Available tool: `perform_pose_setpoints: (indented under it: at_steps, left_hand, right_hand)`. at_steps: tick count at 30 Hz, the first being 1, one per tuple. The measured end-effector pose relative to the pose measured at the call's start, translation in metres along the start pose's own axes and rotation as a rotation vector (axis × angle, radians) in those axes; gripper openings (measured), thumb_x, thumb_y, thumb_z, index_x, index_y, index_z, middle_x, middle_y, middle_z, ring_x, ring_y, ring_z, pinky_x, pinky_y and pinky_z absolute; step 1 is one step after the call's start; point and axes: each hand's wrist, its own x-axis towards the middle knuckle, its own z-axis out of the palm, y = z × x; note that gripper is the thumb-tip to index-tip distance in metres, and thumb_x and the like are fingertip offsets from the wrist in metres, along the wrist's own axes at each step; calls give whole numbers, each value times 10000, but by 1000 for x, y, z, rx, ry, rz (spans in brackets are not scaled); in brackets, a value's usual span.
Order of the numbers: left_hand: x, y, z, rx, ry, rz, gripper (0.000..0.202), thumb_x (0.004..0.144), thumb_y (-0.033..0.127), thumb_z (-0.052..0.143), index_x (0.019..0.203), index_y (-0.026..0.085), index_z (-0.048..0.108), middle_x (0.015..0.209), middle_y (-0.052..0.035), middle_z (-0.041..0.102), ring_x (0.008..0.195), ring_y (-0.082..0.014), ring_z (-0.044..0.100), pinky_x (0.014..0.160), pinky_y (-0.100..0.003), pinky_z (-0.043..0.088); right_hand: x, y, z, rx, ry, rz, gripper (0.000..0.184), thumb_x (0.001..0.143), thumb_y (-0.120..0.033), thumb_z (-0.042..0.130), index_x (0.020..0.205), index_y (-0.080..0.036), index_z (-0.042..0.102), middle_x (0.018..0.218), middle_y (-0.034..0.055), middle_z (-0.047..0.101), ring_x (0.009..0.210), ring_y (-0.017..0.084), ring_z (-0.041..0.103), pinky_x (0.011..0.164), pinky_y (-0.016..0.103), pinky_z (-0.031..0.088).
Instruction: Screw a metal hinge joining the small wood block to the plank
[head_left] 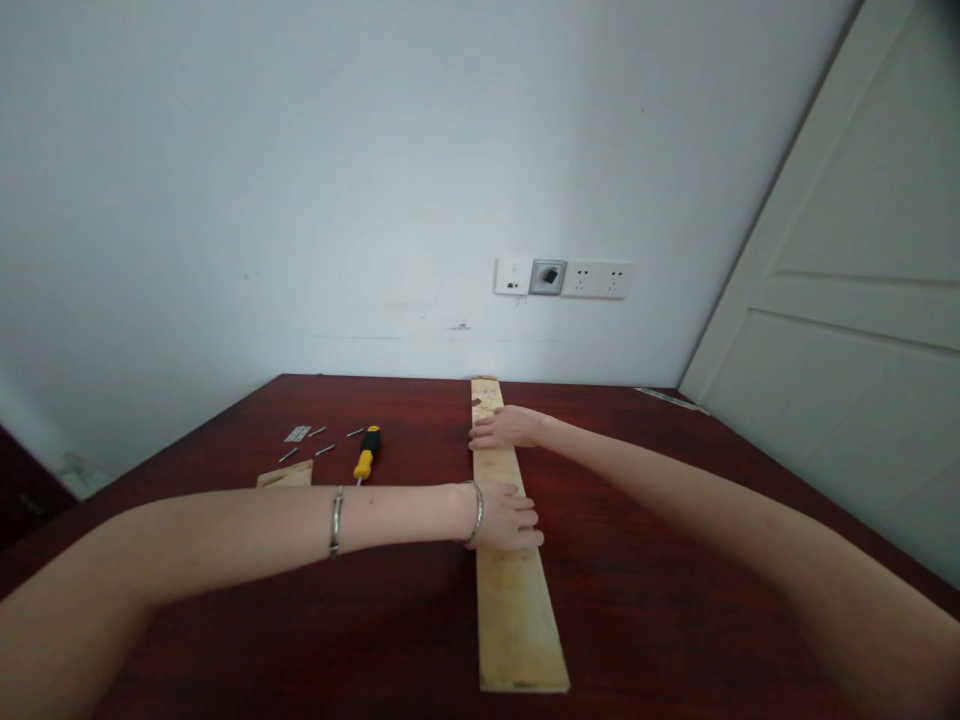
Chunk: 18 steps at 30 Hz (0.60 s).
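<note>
The left arm (217, 535) enters from the lower left of the frame, and the right arm (720, 500) from the lower right. Between them a long wooden board (517, 620) lies flat on the dark red worktop (637, 620), from the bottom centre up to the far edge. The left hand (504, 517) rests upon it, fingers stretched out, so this grip is not closed. Beyond the left arm are a pale wooden piece (292, 474), a yellow-black screwdriver (367, 453) and four thin metal pieces (289, 454). Farther, the right hand (514, 427) lies across the board; whether its grip clasps the edges, I cannot tell.
</note>
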Motion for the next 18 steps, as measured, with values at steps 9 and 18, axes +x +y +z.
perform_pose_setpoints:
  at_steps: [9, 18]
  left_hand:
    - [4, -6, 17, 225, 85, 58, 391, 743, 112, 592, 1119, 218, 584, 1180, -112, 613, 1175, -254, 527, 879, -368, 443]
    - [9, -11, 24, 205, 86, -8, 370, 794, 123, 586, 1145, 243, 589, 1214, -87, 618, 1204, -238, 515, 892, -379, 439]
  right_hand:
    - [0, 1, 2, -26, -22, 27, 448, 884, -93, 490, 1299, -240, 409, 1319, 81, 539, 1154, 167, 542, 668, 248, 500]
    - [1, -1, -1, -12, -70, 69, 456, 898, -115, 477, 1328, -248, 404, 1382, 90, 502, 1166, 176, 533, 702, 260, 499]
